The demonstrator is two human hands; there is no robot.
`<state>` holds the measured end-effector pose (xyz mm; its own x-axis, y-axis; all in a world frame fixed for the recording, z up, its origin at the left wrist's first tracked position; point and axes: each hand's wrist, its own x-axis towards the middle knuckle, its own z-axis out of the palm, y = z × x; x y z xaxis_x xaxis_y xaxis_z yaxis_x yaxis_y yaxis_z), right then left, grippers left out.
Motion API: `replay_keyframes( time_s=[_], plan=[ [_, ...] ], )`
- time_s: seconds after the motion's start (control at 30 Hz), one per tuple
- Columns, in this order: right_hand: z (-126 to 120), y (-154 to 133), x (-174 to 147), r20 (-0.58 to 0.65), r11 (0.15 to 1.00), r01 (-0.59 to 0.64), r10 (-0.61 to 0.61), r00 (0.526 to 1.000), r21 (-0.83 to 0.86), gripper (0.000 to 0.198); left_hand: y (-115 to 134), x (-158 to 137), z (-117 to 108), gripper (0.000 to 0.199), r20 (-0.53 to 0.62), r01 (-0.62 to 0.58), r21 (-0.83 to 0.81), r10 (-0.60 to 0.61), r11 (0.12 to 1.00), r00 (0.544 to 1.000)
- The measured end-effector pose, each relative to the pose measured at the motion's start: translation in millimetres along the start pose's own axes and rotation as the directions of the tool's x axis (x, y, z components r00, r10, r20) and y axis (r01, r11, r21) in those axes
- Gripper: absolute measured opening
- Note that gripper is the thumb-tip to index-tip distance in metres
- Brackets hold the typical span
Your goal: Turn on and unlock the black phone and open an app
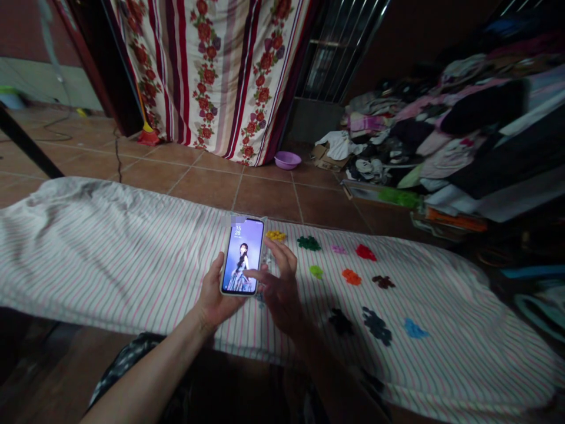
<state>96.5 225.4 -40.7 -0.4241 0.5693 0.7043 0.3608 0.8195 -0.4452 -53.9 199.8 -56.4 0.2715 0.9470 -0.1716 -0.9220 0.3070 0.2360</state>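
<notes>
Smartphone (242, 256) clamped in left hand (212, 297), screen lit; right hand (279, 282) unclenched, thumb touching screen edge; coloured small piles (352, 277) on striped sheet (110, 253) beyond grip.

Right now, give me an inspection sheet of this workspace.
Surface: striped cloth spread over a low bench, wrinkled at the left end.
Job's things: phone, screen lit, showing a clock and a picture.
Clutter: small coloured piles in yellow, green, red, orange, dark and blue, scattered right of the hands.
Fingers: left hand grips the phone from below; right hand has a finger at the screen's right edge.
Cables: thin cord on the tiled floor.
Surroundings: floral curtain, purple bowl, heap of clothes.
</notes>
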Motion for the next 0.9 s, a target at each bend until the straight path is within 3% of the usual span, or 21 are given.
replay_keyframes(
  time_s=[0.17, 0.27, 0.3, 0.33, 0.43, 0.5, 0.9],
  plan=[
    [3.3, -2.8, -2.3, 0.053, 0.996, 0.085, -0.084, 0.995, -0.007, 0.045, -0.6, 1.1, -2.7, 0.068, 0.018, 0.026, -0.003, -0.026, 1.0, 1.0],
    [2.5, 17.4, 4.0, 0.051, 0.993, 0.077, -0.073, 0.996, -0.084, 0.039, -2.9, 2.2, -8.2, 0.063, 0.035, 0.027, 0.02, -0.028, 0.999, 0.999],
    [0.3, 29.0, 7.9, 0.012, 0.99, 0.04, -0.038, 0.999, -0.137, 0.039, -4.0, 2.4, -9.8, 0.062, 0.049, 0.031, 0.035, -0.033, 0.999, 0.998],
    [-3.0, 42.0, 11.9, -0.108, 0.977, -0.052, 0.031, 0.994, -0.205, 0.041, -5.2, 2.5, -11.1, 0.062, 0.065, 0.04, 0.054, -0.043, 0.998, 0.997],
    [-16.2, 78.1, 20.8, -0.469, 0.89, -0.349, 0.185, 0.864, -0.293, 0.051, -8.5, 2.4, -13.9, 0.065, 0.111, 0.083, 0.109, -0.095, 0.991, 0.989],
    [-23.3, 91.0, 21.2, -0.571, 0.865, -0.413, 0.193, 0.798, -0.285, 0.053, -10.0, 2.4, -15.7, 0.064, 0.128, 0.095, 0.122, -0.111, 0.988, 0.986],
    [-23.0, 81.9, 12.6, -0.571, 0.914, -0.37, 0.215, 0.792, -0.169, 0.051, -9.2, 2.0, -11.0, 0.07, 0.105, 0.099, 0.096, -0.109, 0.99, 0.988]
  ],
)
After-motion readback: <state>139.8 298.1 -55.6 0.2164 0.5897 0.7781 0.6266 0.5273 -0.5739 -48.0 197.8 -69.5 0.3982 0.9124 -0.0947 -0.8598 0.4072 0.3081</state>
